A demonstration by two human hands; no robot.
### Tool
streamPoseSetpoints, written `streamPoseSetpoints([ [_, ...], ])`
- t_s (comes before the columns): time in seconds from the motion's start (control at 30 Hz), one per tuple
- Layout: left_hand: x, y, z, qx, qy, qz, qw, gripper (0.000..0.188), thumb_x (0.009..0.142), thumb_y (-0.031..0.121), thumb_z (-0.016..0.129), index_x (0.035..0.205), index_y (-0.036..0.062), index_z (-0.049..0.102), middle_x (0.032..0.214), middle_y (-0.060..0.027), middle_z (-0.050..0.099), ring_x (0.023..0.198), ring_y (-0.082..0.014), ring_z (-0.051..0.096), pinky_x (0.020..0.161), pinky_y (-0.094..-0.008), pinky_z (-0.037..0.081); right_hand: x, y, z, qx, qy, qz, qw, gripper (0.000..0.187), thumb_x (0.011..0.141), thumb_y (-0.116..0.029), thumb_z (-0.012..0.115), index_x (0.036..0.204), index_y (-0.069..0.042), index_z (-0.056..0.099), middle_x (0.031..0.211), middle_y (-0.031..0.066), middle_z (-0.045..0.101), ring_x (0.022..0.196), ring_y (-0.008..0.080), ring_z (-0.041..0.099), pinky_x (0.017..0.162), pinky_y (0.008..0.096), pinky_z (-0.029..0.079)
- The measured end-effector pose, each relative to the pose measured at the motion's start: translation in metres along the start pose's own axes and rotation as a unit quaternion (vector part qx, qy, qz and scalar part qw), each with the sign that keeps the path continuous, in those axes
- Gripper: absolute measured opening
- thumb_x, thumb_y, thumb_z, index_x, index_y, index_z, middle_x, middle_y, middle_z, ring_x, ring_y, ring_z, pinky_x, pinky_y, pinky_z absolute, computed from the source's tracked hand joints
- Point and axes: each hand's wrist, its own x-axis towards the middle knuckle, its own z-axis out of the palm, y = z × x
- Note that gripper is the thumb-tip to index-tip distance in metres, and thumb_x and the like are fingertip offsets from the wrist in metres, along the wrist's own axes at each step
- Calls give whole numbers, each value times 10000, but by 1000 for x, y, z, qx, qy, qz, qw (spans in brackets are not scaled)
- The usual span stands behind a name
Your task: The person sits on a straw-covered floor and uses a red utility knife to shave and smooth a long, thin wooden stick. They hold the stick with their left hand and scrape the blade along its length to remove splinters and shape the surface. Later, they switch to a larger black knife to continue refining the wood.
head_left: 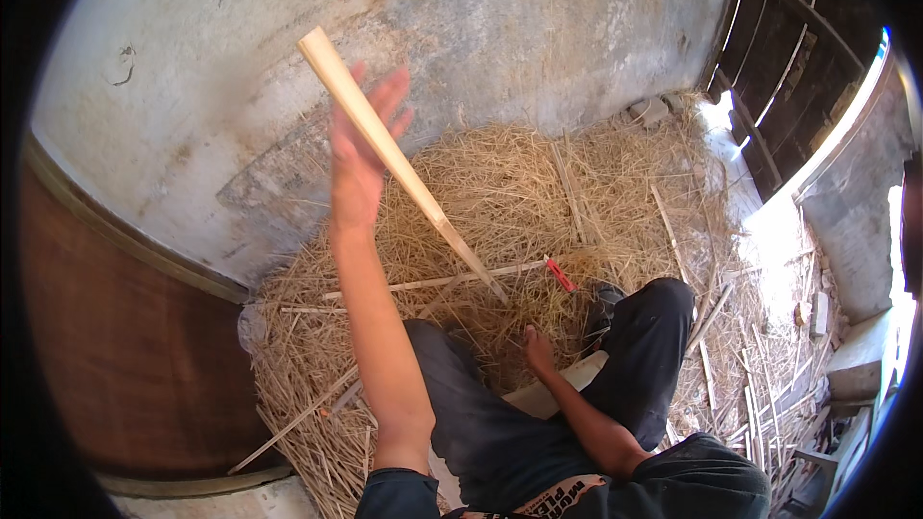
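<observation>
A pale wooden stick [380, 135], broad at its top end and narrowing to a greyer lower end, slants across the middle of the view. Behind its upper half my left hand [361, 159] is raised, fingers stretched and blurred by motion; whether the palm touches the stick I cannot tell. Low between my knees, my right hand [538, 350] looks closed, a short way from the stick's lower tip. What it holds, if anything, is hidden. Beneath my right forearm lies a pale, smooth piece [553, 389]. A red-handled cutter [560, 275] rests on the straw beyond my right hand.
Dry straw and shavings [500, 163] cover the floor, with several thin strips among them. A stained plaster wall [538, 38] rises ahead. To the left is a brown panel [115, 327]; dark wooden boards [788, 48] stand at far right, near stone blocks [819, 314].
</observation>
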Motion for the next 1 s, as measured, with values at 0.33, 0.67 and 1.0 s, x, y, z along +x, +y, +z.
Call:
streamPoseSetpoints([
  [0.33, -75, -121, -1, 105, 93, -146, 979, 588, 971, 644, 636, 1154, 85, 635, 875, -70, 678, 824, -204, 691, 771, -356, 583, -3, -4, -6, 41, 2, -34, 999, 513, 1106, -445, 433, 793, -61, 568, 653, 32, 508, 585, 170, 515, 589, 361, 401],
  [0.67, -84, -121, 8, -63, 13, -226, 972, 639, 1093, 597, 412, 631, 173, 289, 545, 29, 247, 491, -107, 216, 485, -285, 189, -23, -123, -34, 319, -121, -31, 939, 483, 1127, -420, 413, 1001, -33, 672, 722, -11, 485, 607, 114, 470, 576, 308, 406],
  [1.0, -89, -128, -7, -194, -91, -231, 949, 590, 1091, 478, 516, 623, 180, 315, 536, 49, 242, 458, -100, 218, 470, -299, 180, -37, -166, -51, 277, -156, 86, 944, 441, 1115, -448, 432, 1011, -57, 608, 698, -14, 458, 541, 90, 428, 492, 270, 341],
])
